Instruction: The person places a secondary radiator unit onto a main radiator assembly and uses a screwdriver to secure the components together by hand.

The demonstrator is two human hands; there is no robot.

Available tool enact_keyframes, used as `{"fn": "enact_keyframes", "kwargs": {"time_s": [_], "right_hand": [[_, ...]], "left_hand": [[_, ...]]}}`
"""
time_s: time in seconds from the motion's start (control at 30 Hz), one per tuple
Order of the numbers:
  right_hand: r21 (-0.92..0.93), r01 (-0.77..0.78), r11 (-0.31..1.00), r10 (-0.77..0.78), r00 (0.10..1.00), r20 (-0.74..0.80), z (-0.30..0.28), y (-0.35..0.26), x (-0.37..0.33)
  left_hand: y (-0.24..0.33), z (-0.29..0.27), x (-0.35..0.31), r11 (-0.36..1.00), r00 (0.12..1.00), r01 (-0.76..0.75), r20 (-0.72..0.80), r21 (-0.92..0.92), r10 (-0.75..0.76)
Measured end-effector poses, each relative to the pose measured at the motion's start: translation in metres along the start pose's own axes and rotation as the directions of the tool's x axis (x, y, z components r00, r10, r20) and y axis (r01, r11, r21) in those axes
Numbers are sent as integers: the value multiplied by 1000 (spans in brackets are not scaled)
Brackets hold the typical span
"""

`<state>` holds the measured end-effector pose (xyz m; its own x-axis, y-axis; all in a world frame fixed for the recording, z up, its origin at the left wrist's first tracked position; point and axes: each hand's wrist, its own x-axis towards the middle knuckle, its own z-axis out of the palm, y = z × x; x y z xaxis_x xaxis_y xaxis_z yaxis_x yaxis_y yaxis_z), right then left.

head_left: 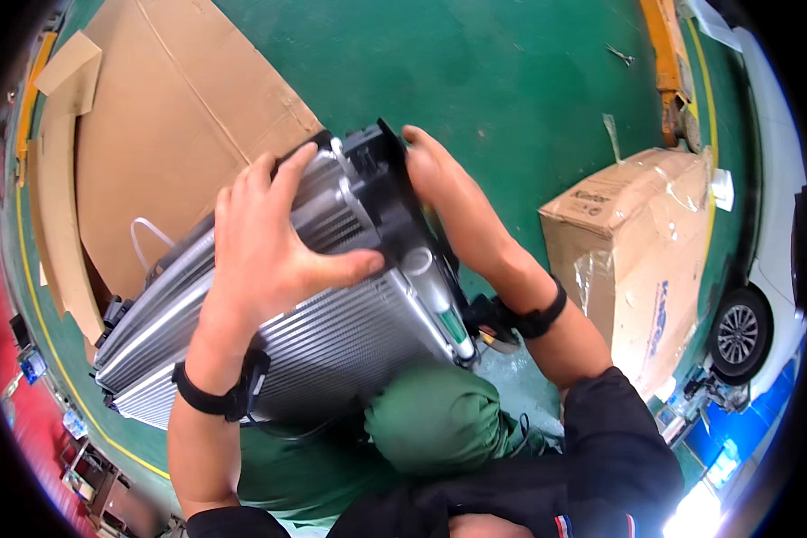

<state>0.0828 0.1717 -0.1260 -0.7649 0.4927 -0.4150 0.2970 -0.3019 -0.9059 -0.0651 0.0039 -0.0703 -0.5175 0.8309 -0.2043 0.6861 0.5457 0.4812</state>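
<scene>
A car radiator assembly [323,336], silver-finned with black plastic edging, leans at a slant beside my green-clad knee. My left hand [264,242] lies across its upper part, fingers spread toward the far edge and thumb toward the near side, spanning its thickness. At its upper right end is a black plastic bracket [381,193]. My right hand [430,166] is closed around the outer side of this bracket; most of its fingertips are hidden behind it. Below the bracket runs a silver tube [439,300] with a green-and-white label.
A large opened cardboard sheet [179,117] lies on the green floor [475,72] at the far left. To the right stands a taped cardboard box [623,251]. Beyond it are an orange lift arm [668,67] and a white car [776,179].
</scene>
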Motion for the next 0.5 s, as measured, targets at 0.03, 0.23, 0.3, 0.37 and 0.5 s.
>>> {"fn": "enact_keyframes", "kwargs": {"time_s": [0.03, 0.23, 0.3, 0.37, 0.5], "right_hand": [[4, -78, 997, 76, 990, 120, 9, -6, 9], [-455, -151, 878, 19, 959, -283, 44, -25, 20], [-513, -128, 849, -39, 953, -302, 42, -31, 18], [-516, -133, 846, -55, 941, -333, 45, -41, 12], [-509, -115, 853, -100, 921, -376, 45, -33, 5]], "left_hand": [[-3, 3, 1, 1000, 1000, -21, -13, -13, 21], [-9, 12, -5, 998, 992, -57, -107, 22, 59], [-5, 14, -4, 999, 993, -46, -112, 13, 47], [-4, 16, -4, 999, 989, -48, -139, 15, 50], [4, 14, -9, 1000, 996, -3, -84, -8, 2]]}}
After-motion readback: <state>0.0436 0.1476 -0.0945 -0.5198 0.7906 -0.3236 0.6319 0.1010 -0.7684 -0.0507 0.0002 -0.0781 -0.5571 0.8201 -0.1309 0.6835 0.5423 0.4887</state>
